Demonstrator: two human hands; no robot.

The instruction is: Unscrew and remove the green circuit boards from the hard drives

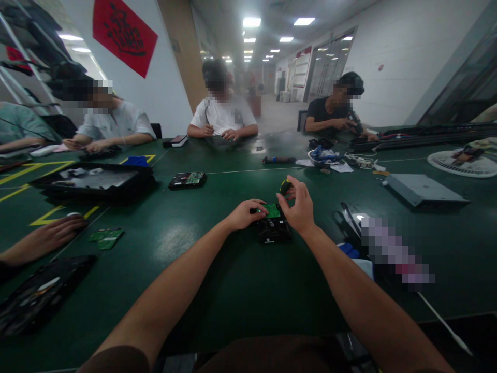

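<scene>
Directly ahead of me on the green table lies a black hard drive [274, 231] with a green circuit board [272, 210] at its far end. My left hand [248, 214] grips the drive's left edge, with fingertips over the board. A screwdriver [286, 186] with a black and yellow handle is held upright in my right hand [300, 206], fingers closed around the grip, above the right side of the board. The screwdriver's shaft and tip are hidden by my hand or too small to make out.
Farther left lie another hard drive [188, 180] and a black tray [93, 181] of parts. A loose green board [106, 238] sits near a co-worker's hand [64, 230]. To the right are a grey metal box [426, 189] and a white fan grille [464, 160]. Several people sit around the table.
</scene>
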